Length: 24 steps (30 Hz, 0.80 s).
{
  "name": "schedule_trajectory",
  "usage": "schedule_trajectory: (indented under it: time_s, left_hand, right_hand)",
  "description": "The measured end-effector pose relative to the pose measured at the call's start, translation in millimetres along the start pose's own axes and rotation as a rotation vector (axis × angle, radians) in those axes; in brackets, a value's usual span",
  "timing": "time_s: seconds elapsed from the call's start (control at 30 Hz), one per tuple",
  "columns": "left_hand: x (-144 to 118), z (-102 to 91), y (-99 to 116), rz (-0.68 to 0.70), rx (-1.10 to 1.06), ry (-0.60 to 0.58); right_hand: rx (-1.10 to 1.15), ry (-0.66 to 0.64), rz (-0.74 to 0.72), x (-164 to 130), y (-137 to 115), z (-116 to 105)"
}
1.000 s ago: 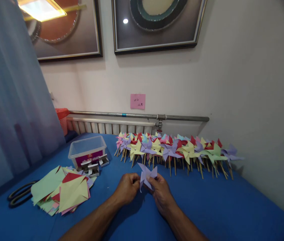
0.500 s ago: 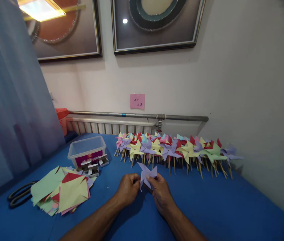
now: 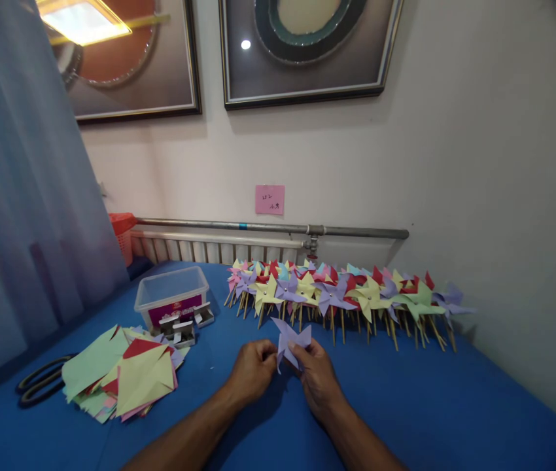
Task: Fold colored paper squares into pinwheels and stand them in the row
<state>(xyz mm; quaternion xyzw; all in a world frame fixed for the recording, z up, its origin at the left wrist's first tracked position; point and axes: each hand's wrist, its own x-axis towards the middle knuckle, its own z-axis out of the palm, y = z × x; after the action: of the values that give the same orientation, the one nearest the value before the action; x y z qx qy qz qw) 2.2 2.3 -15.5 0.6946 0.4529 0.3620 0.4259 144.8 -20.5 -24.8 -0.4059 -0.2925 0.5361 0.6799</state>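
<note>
Between the two hands, over the blue table (image 3: 405,405), is a purple paper pinwheel (image 3: 291,340). It looks very light and easy to bend or squash, so a soft pinch near its middle seems best. The right hand (image 3: 321,383) has its fingers pinched on it at four o'clock. The left hand (image 3: 252,373) curls at eight o'clock; I can't tell if its fingers grip anything. Compared with half a second ago, the pinwheel has hardly budged. Outward, more pinwheels (image 3: 369,296) stand at one o'clock, and loose papers (image 3: 145,384) lie at nine.
</note>
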Motion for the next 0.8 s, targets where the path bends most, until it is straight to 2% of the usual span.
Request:
schedule_trajectory:
  time_s: [0.13, 0.27, 0.37, 0.47, 0.6, 0.67, 0.8]
  left_hand:
    - [-0.6, -7.4, 0.4, 0.011, 0.018, -0.013]
    - [-3.6, -13.5, 2.7, 0.114, 0.233, -0.030]
    - [-4.1, -13.5, 3.0, 0.121, 0.297, -0.025]
    - [0.6, -11.4, -0.9, 0.059, 0.191, 0.019]
    - [12.0, -11.8, -9.5, -0.076, -0.073, 0.098]
    - [16.4, -13.0, -12.7, -0.108, -0.186, 0.128]
    - [19.1, -11.8, -14.3, -0.116, -0.343, 0.140]
  right_hand:
    - [-0.082, 0.040, -0.095, 8.4, -0.7, -8.4]
    - [-0.157, 0.062, -0.170, 13.1, -1.5, -14.1]
    - [-0.201, 0.051, -0.184, 12.4, -6.0, -12.7]
    - [-0.216, 0.063, -0.195, 12.4, -11.6, -11.2]
    - [-0.275, 0.113, -0.171, 11.3, -11.7, -12.6]
    - [-0.382, 0.057, -0.158, 7.3, -7.9, -11.8]
    - [-0.660, -0.159, -0.178, -5.1, 1.9, -4.1]
